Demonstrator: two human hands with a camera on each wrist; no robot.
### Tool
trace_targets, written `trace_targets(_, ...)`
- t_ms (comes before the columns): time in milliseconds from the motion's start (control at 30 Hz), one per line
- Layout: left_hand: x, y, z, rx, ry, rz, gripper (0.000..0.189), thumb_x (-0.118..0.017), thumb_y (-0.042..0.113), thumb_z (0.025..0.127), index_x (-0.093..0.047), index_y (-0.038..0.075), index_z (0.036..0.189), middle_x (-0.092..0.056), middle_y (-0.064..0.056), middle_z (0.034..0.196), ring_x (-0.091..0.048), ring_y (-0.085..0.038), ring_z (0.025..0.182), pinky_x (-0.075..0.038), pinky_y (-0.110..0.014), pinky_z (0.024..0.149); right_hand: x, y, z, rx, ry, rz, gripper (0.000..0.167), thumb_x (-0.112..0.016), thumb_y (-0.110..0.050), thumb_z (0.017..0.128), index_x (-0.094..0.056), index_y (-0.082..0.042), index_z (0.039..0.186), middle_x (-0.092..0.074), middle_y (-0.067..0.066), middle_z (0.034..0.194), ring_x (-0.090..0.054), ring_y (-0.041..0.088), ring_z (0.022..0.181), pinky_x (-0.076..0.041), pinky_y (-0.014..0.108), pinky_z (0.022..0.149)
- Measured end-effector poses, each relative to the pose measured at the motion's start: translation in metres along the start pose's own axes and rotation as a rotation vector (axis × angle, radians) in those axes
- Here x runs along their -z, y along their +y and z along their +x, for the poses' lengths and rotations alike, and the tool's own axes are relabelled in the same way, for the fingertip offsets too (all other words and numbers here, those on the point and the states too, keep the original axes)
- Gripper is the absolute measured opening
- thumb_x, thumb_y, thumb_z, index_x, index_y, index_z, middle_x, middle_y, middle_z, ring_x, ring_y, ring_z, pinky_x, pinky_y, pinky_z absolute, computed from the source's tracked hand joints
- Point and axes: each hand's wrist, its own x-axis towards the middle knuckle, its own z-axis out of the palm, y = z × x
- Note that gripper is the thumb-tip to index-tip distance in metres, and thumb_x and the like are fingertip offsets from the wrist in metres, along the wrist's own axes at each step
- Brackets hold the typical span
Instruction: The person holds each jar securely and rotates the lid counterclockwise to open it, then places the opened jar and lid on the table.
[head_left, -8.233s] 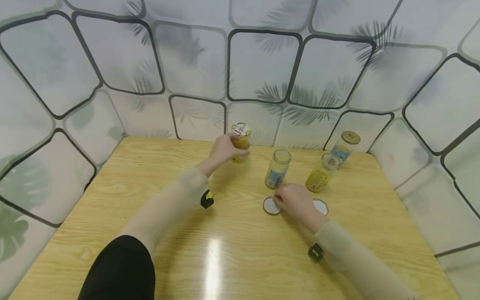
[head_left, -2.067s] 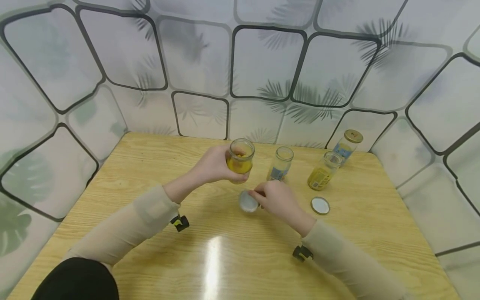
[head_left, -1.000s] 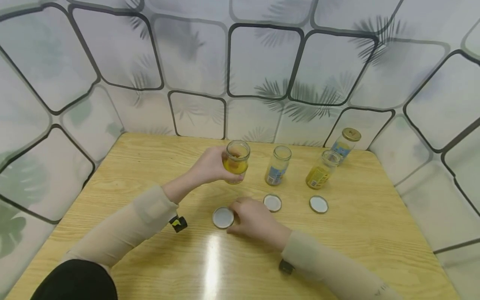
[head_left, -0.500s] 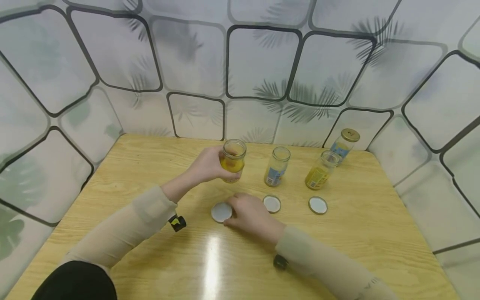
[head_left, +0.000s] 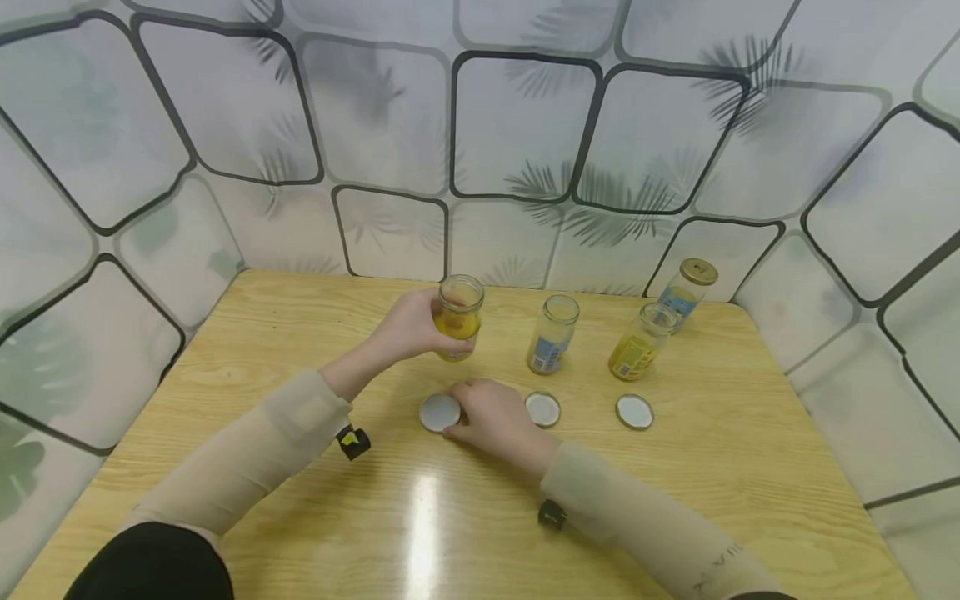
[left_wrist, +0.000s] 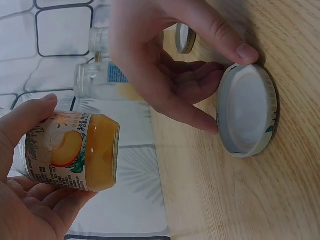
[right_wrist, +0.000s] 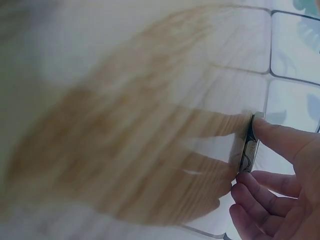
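My left hand [head_left: 412,325] grips a glass jar [left_wrist: 65,152] with a peach picture on its label and yellow-orange contents. It has no lid on, and its mouth faces up in the head view, over the left-middle of the table. Just in front, my right hand [head_left: 495,417] has its thumb and fingertips at opposite sides of the edge of a jar lid [head_left: 439,413]. That lid lies on the wood with its white inside facing up, as the left wrist view shows. From the side, the right wrist view catches the lid's patterned rim [right_wrist: 248,150] between thumb and fingers.
Right of the held jar stand a lidless jar with a blue label [head_left: 550,346] and a lidless jar with yellow contents [head_left: 637,350]. Behind them is a jar with a gold lid [head_left: 690,283]. Two upturned lids [head_left: 543,409] lie in front. A patterned wall [head_left: 517,125] encloses the table [head_left: 315,500].
The left hand's jar, capped with a patterned lid at first, is now lidless. My right hand has set that lid down left of the other two and slid it slightly toward the back.
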Motion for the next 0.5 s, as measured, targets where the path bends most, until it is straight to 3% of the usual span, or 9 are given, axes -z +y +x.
trace_targets(500,0.0005,-0.0045,0.0026,0.036,0.009,-0.041,0.059,-0.093,0.02,0.079,-0.068,0.002,0.13,-0.076,-0.018,0.126,-0.071,-0.035,0.118,-0.058,-0.051,0.103,-0.0008,0.001,0.0021,-0.02,-0.014,-0.001,0.053,-0.085,-0.045,0.09,-0.071,-0.012,0.13,-0.078,0.003,0.119,-0.075,0.02,0.103,-0.063,0.037,0.082)
